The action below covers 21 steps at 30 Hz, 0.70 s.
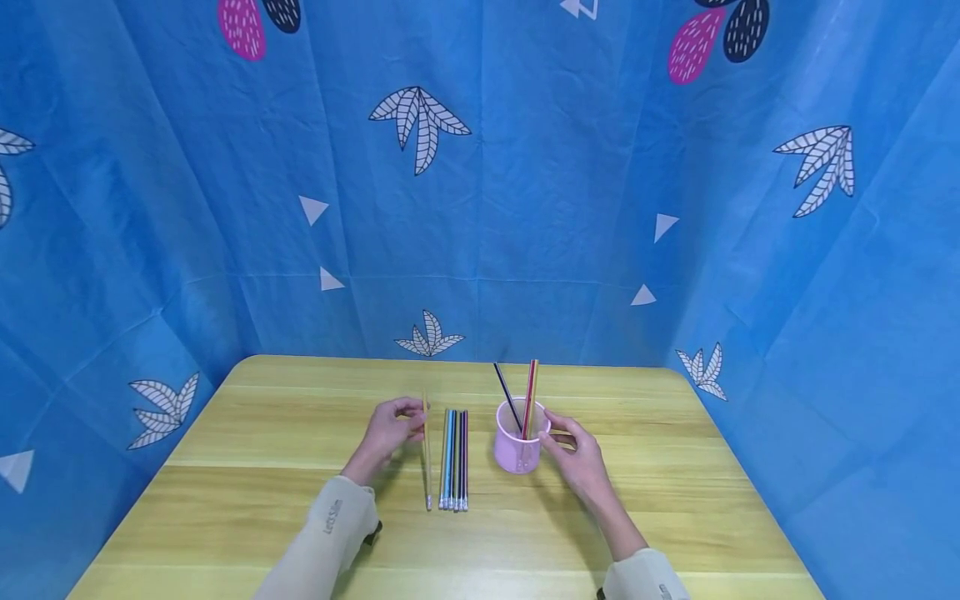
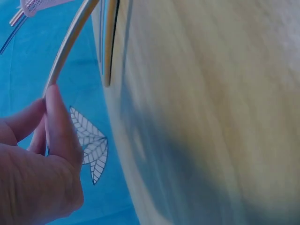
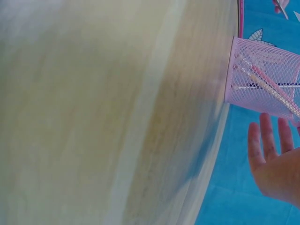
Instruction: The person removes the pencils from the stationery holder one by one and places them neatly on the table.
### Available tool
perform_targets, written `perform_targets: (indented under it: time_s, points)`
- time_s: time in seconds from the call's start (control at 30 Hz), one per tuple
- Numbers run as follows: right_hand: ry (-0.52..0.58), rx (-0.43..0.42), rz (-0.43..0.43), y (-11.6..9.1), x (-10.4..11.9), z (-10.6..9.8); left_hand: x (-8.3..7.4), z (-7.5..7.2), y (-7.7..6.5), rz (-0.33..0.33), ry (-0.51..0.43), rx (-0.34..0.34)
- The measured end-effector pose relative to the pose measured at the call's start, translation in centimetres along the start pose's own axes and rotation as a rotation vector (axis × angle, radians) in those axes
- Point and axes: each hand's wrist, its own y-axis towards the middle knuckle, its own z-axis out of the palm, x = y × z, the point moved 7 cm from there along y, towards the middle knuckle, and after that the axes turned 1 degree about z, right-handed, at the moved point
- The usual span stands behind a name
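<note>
My left hand (image 1: 390, 429) pinches a yellow pencil (image 1: 427, 467) between thumb and fingertips near its far end. The pencil's eraser end points toward me, left of a row of several pencils (image 1: 453, 458) lying side by side. In the left wrist view, the gripped pencil (image 2: 70, 44) slants up from the fingertips. At the right, a pink mesh pencil cup (image 1: 516, 457) stands upright with a few pencils (image 1: 531, 396) leaning in it. My right hand (image 1: 577, 458) holds the cup's right side at the rim with thumb and index finger; its other fingers (image 3: 267, 136) extend beside the mesh.
A light wooden table (image 1: 300, 450) with rounded far corners carries everything. Behind it and along both sides hangs a blue patterned curtain (image 1: 540, 208). The pencil row lies between my left hand and the cup.
</note>
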Motion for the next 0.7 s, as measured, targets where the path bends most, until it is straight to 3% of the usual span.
perform_targets:
  time_s: [0.37, 0.7]
  points:
    - [0.005, 0.011, 0.024, -0.1, 0.0, 0.1, 1.3, 1.0, 0.5, -0.05, 0.032, -0.006]
    - [0.009, 0.019, 0.028, 0.0, -0.1, 0.1, 1.2, 2.0, 0.6, -0.073, 0.068, -0.011]
